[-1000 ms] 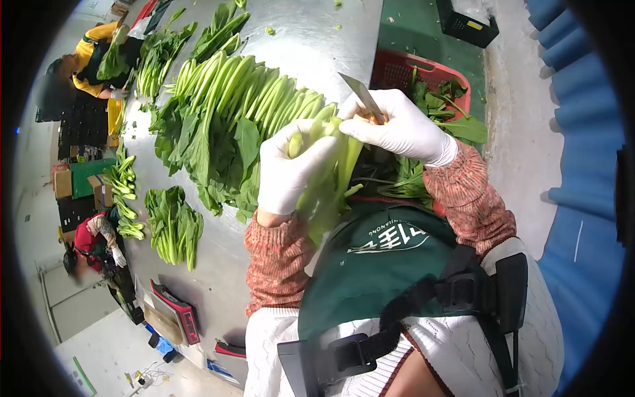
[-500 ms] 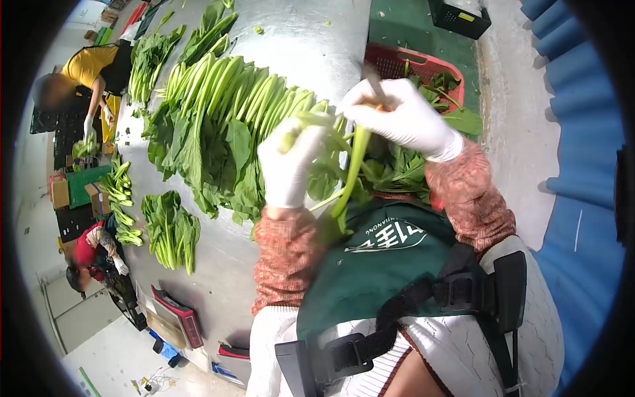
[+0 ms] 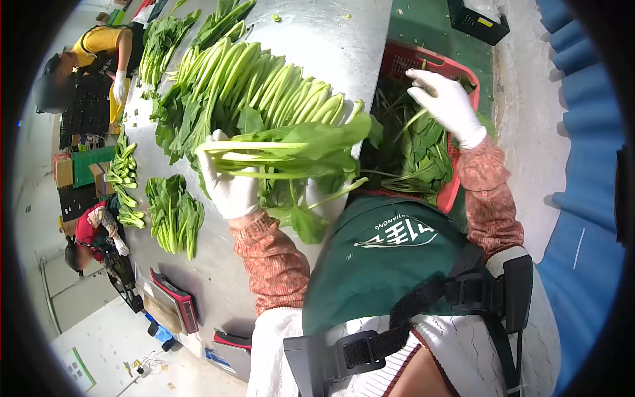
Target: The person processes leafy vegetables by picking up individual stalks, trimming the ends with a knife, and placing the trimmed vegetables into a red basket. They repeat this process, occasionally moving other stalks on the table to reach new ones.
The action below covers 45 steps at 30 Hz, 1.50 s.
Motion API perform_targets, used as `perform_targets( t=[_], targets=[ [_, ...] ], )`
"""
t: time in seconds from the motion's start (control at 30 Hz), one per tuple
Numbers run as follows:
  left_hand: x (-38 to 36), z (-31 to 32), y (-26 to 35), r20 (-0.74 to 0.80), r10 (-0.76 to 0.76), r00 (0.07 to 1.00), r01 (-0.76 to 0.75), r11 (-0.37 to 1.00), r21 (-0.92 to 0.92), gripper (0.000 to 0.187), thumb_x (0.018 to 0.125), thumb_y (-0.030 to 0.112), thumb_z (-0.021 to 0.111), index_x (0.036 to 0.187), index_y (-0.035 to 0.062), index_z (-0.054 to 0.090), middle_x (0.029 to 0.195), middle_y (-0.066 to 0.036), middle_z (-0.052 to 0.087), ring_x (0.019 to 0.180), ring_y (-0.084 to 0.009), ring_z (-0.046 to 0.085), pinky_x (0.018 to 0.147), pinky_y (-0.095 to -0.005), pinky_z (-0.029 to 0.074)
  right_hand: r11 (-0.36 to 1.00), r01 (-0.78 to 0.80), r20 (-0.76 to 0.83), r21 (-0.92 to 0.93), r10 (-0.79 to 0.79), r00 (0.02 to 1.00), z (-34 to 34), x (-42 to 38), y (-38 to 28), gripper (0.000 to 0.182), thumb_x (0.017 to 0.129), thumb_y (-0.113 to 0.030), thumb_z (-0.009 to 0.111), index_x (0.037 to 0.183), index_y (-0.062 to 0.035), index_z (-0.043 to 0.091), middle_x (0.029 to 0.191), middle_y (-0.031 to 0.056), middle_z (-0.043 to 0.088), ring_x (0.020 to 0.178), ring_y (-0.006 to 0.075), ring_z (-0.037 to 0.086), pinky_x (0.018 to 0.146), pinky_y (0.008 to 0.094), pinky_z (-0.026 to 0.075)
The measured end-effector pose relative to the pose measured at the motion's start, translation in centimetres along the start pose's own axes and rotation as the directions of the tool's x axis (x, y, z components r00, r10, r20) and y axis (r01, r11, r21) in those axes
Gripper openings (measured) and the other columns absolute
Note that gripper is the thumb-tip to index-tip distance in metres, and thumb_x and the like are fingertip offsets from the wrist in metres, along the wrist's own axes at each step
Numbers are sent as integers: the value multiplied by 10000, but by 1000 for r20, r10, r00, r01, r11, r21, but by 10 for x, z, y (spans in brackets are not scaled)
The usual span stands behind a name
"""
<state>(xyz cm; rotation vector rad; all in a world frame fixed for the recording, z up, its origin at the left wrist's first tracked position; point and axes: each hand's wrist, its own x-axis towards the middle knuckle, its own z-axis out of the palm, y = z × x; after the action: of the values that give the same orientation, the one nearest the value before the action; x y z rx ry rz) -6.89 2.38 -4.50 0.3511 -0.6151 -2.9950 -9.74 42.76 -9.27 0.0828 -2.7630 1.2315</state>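
Steel table (image 3: 331,46) with rows of leafy greens (image 3: 245,86), perhaps scales (image 3: 173,306).

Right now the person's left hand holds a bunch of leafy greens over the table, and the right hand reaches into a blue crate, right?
Not quite: the crate is red, as the head view shows. The left hand does hold the leafy greens over the table, and the right hand reaches into that crate.

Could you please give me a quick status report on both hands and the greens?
Left hand gripping a bunch of leafy greens over the metal table. Right hand reaching into the red crate, fingers spread. Nothing blocking.
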Motion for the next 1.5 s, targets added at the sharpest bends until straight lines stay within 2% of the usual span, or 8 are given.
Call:
perform_targets(
  t=[0.23,0.43,0.5,0.7,0.93,1.1,1.3,1.5],
  targets=[
    [-30,23,58,56,265,963,-269,960,81,183,891,190,670,1013,54,657,1010,-62,690,1157,-313,564,1152,-655,166,986,154,213,63,-164,963,61,-10,-35,350,821,-248,628,1154,-154,677,895,104,706,830,306,679,746,403,539],
    [-75,21,110,236,298,925,-295,954,-51,194,847,117,701,974,40,577,718,4,434,698,-153,443,769,-327,370,842,506,773,190,-446,452,144,-58,-110,257,800,-228,619,1034,-157,699,827,102,694,789,279,682,692,403,534],
    [-85,16,119,259,331,908,-339,941,-13,236,895,249,693,993,60,591,707,24,432,645,-127,413,710,-300,350,614,750,652,247,-678,340,207,-88,-102,328,853,-273,582,1152,-172,669,717,102,638,636,304,635,630,412,525],
    [-107,13,125,208,402,892,-428,899,97,186,922,213,655,1007,59,591,685,33,394,633,-120,375,674,-291,315,793,591,669,148,-521,531,228,-81,-64,236,914,-289,514,943,-83,625,675,130,628,576,335,622,544,445,513],
    [-108,-15,112,128,574,809,-551,664,505,176,989,244,570,965,71,592,640,52,335,591,-98,309,615,-282,288,807,248,578,-536,137,805,87,-48,67,198,790,-253,644,928,-113,665,814,146,689,793,341,682,708,466,537],
    [-75,-9,70,177,562,808,-442,379,813,76,924,75,622,978,23,636,650,53,412,553,-69,339,534,-234,283,998,-35,522,-58,60,851,46,-17,44,358,822,-171,619,1168,-99,678,859,117,718,788,238,704,722,352,546],
    [-54,47,4,257,371,892,-226,-125,966,157,842,10,713,1000,14,711,746,60,583,603,-9,440,538,-162,312,801,-436,481,411,217,850,145,53,-9,370,922,-294,632,1174,-23,635,750,2,656,575,59,514,495,228,412],
    [-59,46,-22,129,203,971,-114,-85,990,206,818,12,730,1022,18,701,767,20,631,657,-24,536,616,-178,447,680,-433,429,592,188,883,132,34,-24,297,872,-190,710,1103,-8,669,791,-25,622,561,27,451,493,219,379]
  ],
)
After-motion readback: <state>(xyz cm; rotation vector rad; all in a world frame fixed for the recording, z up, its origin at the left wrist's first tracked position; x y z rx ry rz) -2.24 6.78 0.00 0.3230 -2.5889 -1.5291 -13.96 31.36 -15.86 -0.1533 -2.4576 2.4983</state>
